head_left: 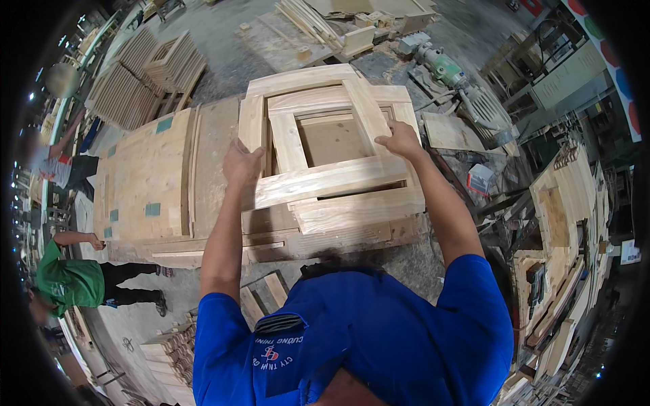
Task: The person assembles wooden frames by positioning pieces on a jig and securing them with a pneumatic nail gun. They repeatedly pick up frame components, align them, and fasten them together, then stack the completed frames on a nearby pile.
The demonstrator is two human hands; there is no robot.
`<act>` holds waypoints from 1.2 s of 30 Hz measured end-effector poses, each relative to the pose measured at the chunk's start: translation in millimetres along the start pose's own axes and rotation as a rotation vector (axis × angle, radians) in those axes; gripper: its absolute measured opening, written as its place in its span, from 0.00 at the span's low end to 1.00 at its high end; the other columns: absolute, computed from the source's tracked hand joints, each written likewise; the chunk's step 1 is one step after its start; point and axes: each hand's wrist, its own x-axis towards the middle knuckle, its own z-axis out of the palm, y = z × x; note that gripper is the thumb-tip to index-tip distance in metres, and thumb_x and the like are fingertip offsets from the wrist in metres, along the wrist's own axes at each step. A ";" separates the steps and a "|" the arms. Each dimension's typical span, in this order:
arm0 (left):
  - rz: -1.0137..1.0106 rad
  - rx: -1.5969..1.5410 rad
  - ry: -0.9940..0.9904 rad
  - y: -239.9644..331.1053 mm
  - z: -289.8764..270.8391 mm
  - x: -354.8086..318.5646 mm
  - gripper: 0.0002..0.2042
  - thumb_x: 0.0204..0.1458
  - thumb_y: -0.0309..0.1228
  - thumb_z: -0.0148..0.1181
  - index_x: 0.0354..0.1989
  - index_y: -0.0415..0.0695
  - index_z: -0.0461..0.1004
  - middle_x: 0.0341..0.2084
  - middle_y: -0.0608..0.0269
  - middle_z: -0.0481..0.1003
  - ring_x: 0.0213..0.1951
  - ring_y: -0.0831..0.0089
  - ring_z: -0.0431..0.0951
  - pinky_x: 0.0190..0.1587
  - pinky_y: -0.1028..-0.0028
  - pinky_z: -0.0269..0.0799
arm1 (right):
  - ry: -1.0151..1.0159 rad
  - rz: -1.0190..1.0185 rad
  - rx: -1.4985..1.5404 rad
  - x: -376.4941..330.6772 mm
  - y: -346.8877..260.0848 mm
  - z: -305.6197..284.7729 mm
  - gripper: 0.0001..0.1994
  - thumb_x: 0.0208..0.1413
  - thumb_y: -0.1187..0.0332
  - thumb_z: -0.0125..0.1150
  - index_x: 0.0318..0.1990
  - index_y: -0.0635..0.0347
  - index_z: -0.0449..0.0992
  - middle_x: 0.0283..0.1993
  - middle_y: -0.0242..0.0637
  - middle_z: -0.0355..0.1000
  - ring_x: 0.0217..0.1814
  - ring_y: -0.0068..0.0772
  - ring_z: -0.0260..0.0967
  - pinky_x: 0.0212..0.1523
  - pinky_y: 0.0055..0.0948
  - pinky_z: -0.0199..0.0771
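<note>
A pale wooden frame with a gently curved top rail is held between my two hands, over the workbench. My left hand grips its left side near the lower corner, thumb on top. On the opposite side piece, my right hand is closed with its thumb over the wood and its other fingers partly hidden. Directly below lies a second wooden frame, turned slightly askew and partly covered by the upper one. Through both openings shows the brown bench top.
Left on the bench lies a plywood panel with green patches. Beyond it stand stacked frames. A green motor sits at the far right, above a loose board. A person in green stands at left; wooden parts lean at right.
</note>
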 end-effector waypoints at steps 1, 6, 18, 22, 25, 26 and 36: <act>-0.012 0.011 0.004 1.6 0.0 -0.6 0.42 0.44 0.53 0.76 0.65 0.42 0.70 0.51 0.43 0.82 0.55 0.47 0.82 0.58 0.55 0.76 | -0.001 0.011 -0.007 1.5 2.0 0.3 0.36 0.49 0.52 0.79 0.61 0.67 0.78 0.59 0.56 0.79 0.63 0.55 0.76 0.64 0.45 0.75; -0.017 0.022 0.011 7.6 -2.3 -9.2 0.43 0.46 0.52 0.75 0.68 0.41 0.68 0.51 0.42 0.82 0.55 0.47 0.82 0.58 0.55 0.76 | -0.029 0.002 0.011 4.5 6.6 2.4 0.38 0.49 0.50 0.79 0.62 0.66 0.77 0.60 0.55 0.78 0.64 0.55 0.75 0.65 0.44 0.74; -0.021 -0.010 0.041 6.5 -6.0 -4.5 0.42 0.46 0.56 0.75 0.63 0.39 0.71 0.47 0.45 0.83 0.51 0.50 0.83 0.54 0.56 0.77 | 0.003 -0.018 0.089 7.6 13.8 2.9 0.33 0.46 0.51 0.80 0.57 0.61 0.81 0.53 0.52 0.81 0.56 0.53 0.80 0.57 0.44 0.78; -0.065 -0.048 0.033 -9.4 -9.2 -1.1 0.43 0.45 0.57 0.76 0.64 0.39 0.71 0.48 0.45 0.82 0.51 0.50 0.83 0.55 0.58 0.77 | -0.032 -0.055 0.107 7.2 2.6 4.6 0.32 0.46 0.52 0.80 0.57 0.59 0.82 0.53 0.52 0.82 0.56 0.53 0.80 0.57 0.44 0.78; -0.032 -0.095 0.039 5.8 -8.0 -5.7 0.40 0.45 0.55 0.77 0.60 0.40 0.73 0.46 0.46 0.83 0.50 0.51 0.84 0.53 0.57 0.77 | 0.103 -0.114 0.050 5.1 15.8 4.9 0.20 0.51 0.61 0.80 0.48 0.60 0.82 0.30 0.37 0.80 0.28 0.31 0.76 0.34 0.34 0.76; -0.051 -0.087 0.001 14.2 -9.7 -10.4 0.43 0.45 0.56 0.77 0.63 0.37 0.71 0.49 0.43 0.82 0.52 0.50 0.83 0.55 0.57 0.77 | 0.105 -0.111 0.036 3.9 18.0 5.8 0.20 0.51 0.61 0.80 0.49 0.60 0.82 0.30 0.37 0.80 0.28 0.31 0.76 0.35 0.34 0.76; -0.007 -0.004 0.015 23.8 -17.5 -22.0 0.35 0.47 0.48 0.78 0.57 0.39 0.71 0.46 0.45 0.82 0.51 0.49 0.82 0.54 0.55 0.76 | -0.012 -0.028 0.066 -1.4 10.7 0.0 0.28 0.48 0.53 0.80 0.53 0.61 0.81 0.47 0.51 0.82 0.50 0.52 0.80 0.51 0.44 0.78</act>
